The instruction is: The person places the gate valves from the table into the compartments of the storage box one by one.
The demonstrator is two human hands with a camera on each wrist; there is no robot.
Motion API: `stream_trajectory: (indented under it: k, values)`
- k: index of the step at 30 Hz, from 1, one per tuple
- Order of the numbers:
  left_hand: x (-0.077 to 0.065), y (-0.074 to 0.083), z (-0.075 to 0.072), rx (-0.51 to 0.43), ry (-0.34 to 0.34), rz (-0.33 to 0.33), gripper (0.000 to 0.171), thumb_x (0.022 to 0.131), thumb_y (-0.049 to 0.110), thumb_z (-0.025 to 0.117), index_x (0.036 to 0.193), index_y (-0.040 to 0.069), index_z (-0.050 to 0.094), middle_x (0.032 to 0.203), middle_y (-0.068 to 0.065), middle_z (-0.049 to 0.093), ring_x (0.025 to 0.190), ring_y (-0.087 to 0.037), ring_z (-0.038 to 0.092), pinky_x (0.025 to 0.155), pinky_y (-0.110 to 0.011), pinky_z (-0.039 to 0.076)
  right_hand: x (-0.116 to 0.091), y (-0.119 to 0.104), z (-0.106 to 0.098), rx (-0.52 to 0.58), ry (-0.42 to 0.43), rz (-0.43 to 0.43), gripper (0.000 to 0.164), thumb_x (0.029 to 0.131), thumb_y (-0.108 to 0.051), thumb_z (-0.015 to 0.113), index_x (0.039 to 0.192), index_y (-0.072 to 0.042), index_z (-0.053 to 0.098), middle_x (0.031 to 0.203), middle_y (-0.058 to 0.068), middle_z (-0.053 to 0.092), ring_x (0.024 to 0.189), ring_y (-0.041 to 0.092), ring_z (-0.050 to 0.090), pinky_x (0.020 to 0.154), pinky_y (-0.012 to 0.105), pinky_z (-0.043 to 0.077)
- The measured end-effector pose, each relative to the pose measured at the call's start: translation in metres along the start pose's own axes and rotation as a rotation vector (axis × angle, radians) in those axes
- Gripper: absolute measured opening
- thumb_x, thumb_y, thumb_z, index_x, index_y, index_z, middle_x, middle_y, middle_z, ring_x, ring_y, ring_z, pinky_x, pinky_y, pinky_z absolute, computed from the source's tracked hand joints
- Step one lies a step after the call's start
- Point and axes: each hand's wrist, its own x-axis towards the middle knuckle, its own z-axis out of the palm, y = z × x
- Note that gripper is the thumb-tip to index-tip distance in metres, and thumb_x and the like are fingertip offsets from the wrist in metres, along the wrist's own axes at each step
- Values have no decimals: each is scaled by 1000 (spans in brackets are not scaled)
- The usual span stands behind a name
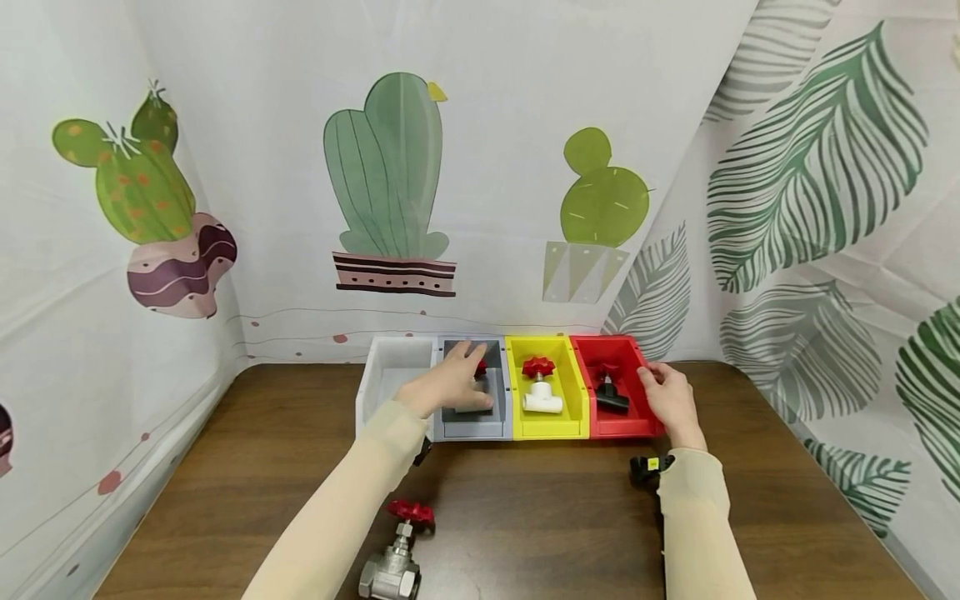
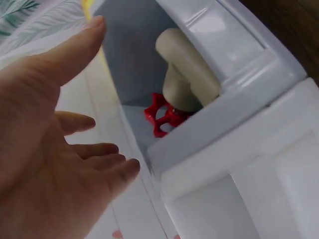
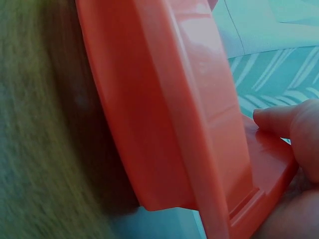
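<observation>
My left hand [image 1: 447,385] hovers over the grey bin [image 1: 472,430], fingers spread and holding nothing. Inside that bin lies a beige valve with a red handwheel [image 2: 187,69], partly hidden by the hand in the head view. The left wrist view shows the palm and fingers apart from the valve. At the far right of the row, my right hand [image 1: 671,404] grips the right side wall of the red bin [image 1: 622,427], with the thumb over its rim [image 3: 264,119]. A black valve with a red handwheel [image 1: 611,400] lies in the red bin.
Between them, the yellow bin [image 1: 551,429] holds a white valve with a red handwheel [image 1: 542,396]. A white bin [image 1: 396,362] ends the row at left. Nearer on the wooden table [image 1: 525,508] lies a metal valve with a red handwheel [image 1: 393,567]. A printed curtain [image 1: 495,167] hangs behind.
</observation>
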Motion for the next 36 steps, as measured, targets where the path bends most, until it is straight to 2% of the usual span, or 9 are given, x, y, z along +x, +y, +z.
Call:
stream_trajectory:
  k: [7,13,21,25,33,36]
  values:
    - [-20,-10,-4,-23,82,176,88,87,50,70,155,12,28,159,-14,22,143,-27,27,111,-43,29,1,0,0,4,-4,4,46,104,-31,47,132,5,54,119,27,61,99,37,59,81,46,49]
    - [-44,-15,-4,-26,106,258,69,91,50,65,147,14,46,153,-8,37,137,-25,38,109,-42,32,0,0,0,14,-3,19,45,104,-30,46,133,4,54,120,26,61,101,37,59,83,46,48]
    - [-83,-27,-3,-85,158,389,56,94,44,63,138,9,55,142,-6,50,132,-21,44,108,-40,34,-1,1,0,24,1,18,44,104,-27,46,134,5,52,121,27,60,102,39,58,84,48,48]
    - [-102,-33,3,-98,149,408,54,95,45,62,136,10,57,137,-2,54,130,-20,46,108,-40,34,-2,2,0,23,4,20,45,104,-28,45,133,6,52,120,28,59,102,38,58,83,47,48]
    - [-133,-42,18,-148,62,400,50,96,45,59,135,12,58,133,3,57,124,-15,50,104,-38,39,-2,2,1,15,5,11,45,104,-28,45,132,6,53,120,28,60,101,39,58,83,48,48]
    - [-145,-46,23,-161,28,370,51,96,48,57,135,16,58,133,6,56,124,-13,50,103,-37,39,-1,1,1,15,7,9,44,104,-27,46,132,6,53,120,28,60,102,39,58,84,48,48]
